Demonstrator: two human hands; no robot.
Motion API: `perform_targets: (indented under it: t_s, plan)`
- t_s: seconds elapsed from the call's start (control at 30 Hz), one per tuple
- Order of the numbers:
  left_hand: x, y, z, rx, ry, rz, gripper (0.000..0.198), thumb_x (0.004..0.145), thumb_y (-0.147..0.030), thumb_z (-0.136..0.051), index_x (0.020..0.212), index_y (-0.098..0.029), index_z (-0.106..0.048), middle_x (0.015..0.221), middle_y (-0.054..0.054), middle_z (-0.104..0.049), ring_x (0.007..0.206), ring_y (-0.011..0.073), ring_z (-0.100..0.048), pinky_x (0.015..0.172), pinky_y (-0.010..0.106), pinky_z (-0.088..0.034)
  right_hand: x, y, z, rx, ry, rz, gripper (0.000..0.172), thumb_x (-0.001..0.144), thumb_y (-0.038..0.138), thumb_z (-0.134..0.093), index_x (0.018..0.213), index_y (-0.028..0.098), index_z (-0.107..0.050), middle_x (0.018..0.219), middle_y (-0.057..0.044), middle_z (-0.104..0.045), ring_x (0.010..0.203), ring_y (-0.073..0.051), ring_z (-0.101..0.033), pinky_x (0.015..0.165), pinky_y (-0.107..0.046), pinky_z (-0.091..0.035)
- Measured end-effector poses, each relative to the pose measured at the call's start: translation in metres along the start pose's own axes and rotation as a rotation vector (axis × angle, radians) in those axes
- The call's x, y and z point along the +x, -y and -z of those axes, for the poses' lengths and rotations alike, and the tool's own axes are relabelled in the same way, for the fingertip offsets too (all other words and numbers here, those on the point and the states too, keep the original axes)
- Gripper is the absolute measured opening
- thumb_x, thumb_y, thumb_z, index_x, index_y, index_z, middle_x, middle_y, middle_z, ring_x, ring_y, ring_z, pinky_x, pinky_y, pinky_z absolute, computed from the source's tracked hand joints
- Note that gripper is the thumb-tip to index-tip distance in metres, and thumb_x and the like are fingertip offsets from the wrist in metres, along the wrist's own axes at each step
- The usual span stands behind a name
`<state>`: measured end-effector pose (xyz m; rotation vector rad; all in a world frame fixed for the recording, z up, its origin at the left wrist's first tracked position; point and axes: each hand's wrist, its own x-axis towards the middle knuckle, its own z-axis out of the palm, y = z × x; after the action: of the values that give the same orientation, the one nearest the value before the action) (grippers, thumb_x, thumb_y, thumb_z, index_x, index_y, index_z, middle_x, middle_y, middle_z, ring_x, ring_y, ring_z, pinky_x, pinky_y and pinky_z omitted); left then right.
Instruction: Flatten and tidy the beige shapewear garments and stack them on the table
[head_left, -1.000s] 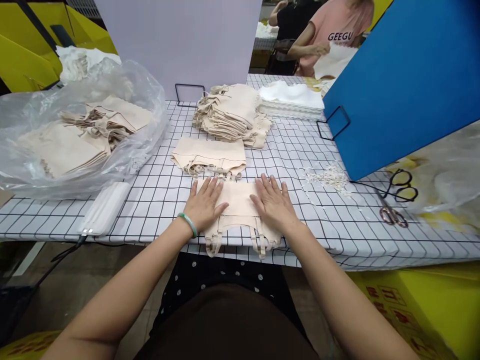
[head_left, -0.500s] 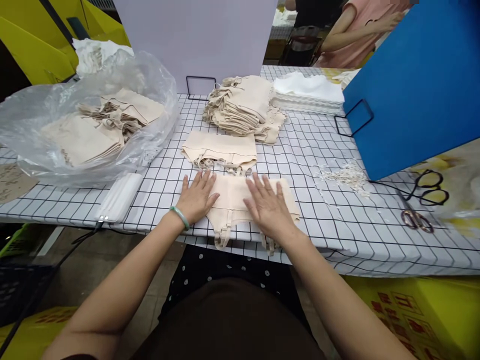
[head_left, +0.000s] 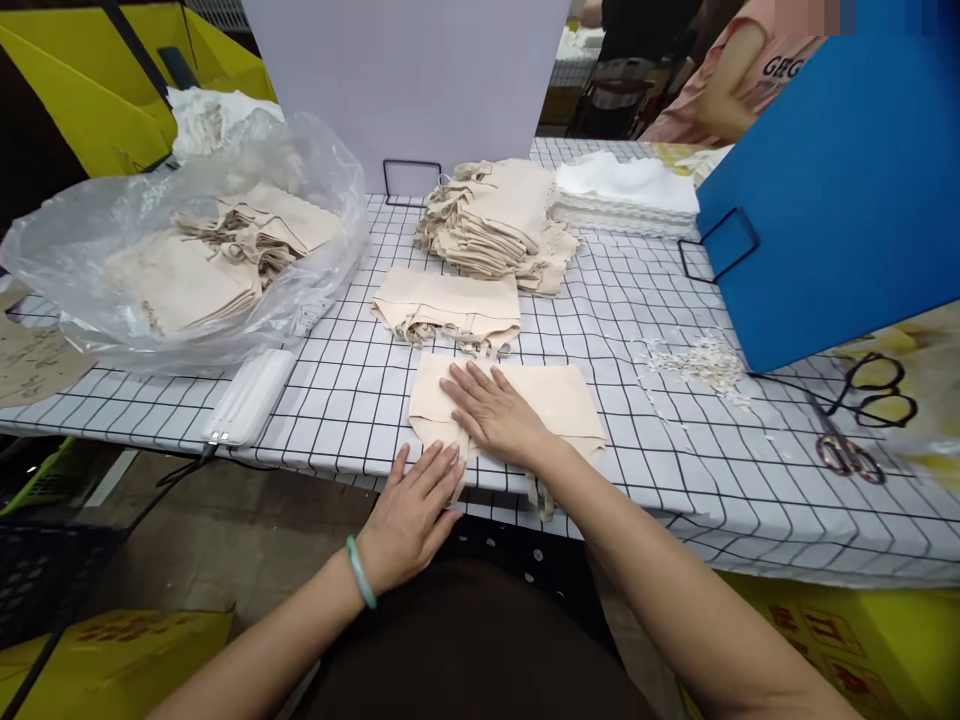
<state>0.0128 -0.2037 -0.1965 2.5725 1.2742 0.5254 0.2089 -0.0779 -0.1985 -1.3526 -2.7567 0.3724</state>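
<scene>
A beige strapped garment, looking like a camisole top [head_left: 559, 395], lies flat near the table's front edge. My right hand [head_left: 491, 412] rests palm down on its middle, fingers stretched out. Lower and to the left, my left hand [head_left: 416, 505] is over the garment's near left strap at the table edge, fingers extended; the strap is mostly hidden beneath it. A green bangle [head_left: 360, 572] circles my left wrist. Just beyond lies a second folded beige garment [head_left: 450, 295] with its straps towards me. Farther back is a pile of beige garments [head_left: 499, 215].
A clear plastic bag [head_left: 330, 250] holding beige garments lies at left, beside a white power device [head_left: 251, 395] with a cable. White cloths [head_left: 626, 190] are stacked behind. At right are a blue board [head_left: 832, 200], small white scraps [head_left: 705, 365] and scissors [head_left: 851, 460]. Another person [head_left: 739, 75] is behind.
My left hand has moved down from the garment's upper left to its near strap. My right hand has shifted left to the garment's middle. The view has shifted slightly.
</scene>
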Motion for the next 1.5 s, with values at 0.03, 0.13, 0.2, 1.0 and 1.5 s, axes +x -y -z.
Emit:
perform_targets:
  t_s: [0.03, 0.13, 0.2, 1.0, 1.5]
  plan:
    - [0.0, 0.004, 0.004, -0.02, -0.037, 0.0, 0.045, 0.099, -0.026, -0.046, 0.143, -0.018, -0.05, 0.148, 0.014, -0.054, 0.143, 0.0298, -0.044, 0.121, 0.058, -0.025, 0.0, 0.001, 0.0, 0.0, -0.007, 0.002, 0.059, 0.104, 0.048, -0.025, 0.158, 0.025, -0.029, 0.166, -0.002, -0.016, 0.155, -0.024, -0.01, 0.126, -0.052, -0.01]
    - [0.022, 0.018, 0.019, -0.078, -0.239, 0.053, 0.035, 0.099, -0.024, -0.047, 0.131, -0.022, -0.061, 0.137, 0.012, -0.064, 0.134, 0.0266, -0.054, 0.119, 0.054, -0.035, -0.002, 0.007, 0.003, 0.035, -0.042, 0.015, 0.058, 0.104, 0.047, -0.025, 0.157, 0.023, -0.034, 0.165, -0.005, -0.022, 0.154, -0.026, -0.014, 0.125, -0.054, -0.016]
    - [0.048, 0.025, 0.026, -0.101, -0.364, 0.074, 0.035, 0.099, -0.025, -0.047, 0.13, -0.021, -0.061, 0.137, 0.013, -0.063, 0.133, 0.0255, -0.055, 0.115, 0.05, -0.043, -0.005, 0.011, 0.004, 0.077, -0.085, 0.011, 0.059, 0.104, 0.047, -0.025, 0.155, 0.021, -0.038, 0.163, -0.008, -0.027, 0.153, -0.027, -0.019, 0.124, -0.054, -0.021]
    - [0.269, 0.164, 0.032, -0.042, -0.141, 0.316, 0.035, 0.089, -0.019, -0.061, 0.123, -0.017, -0.065, 0.129, 0.012, -0.066, 0.126, 0.0272, -0.057, 0.109, 0.041, -0.047, 0.134, -0.119, 0.05, 0.046, -0.531, -0.69, 0.019, 0.095, 0.026, -0.051, 0.095, 0.021, -0.069, 0.108, -0.011, -0.067, 0.105, -0.027, -0.057, 0.084, -0.037, -0.039]
    - [0.272, 0.203, 0.141, 0.007, 0.056, 0.22, 0.008, 0.069, -0.02, -0.068, 0.076, -0.022, -0.073, 0.082, 0.002, -0.072, 0.092, 0.0244, -0.064, 0.087, 0.036, -0.05, 0.116, -0.061, 0.158, 0.623, -1.142, 0.042, 0.012, 0.102, 0.035, -0.047, 0.104, 0.024, -0.052, 0.089, 0.0, -0.059, 0.084, -0.014, -0.063, 0.073, -0.029, -0.054]
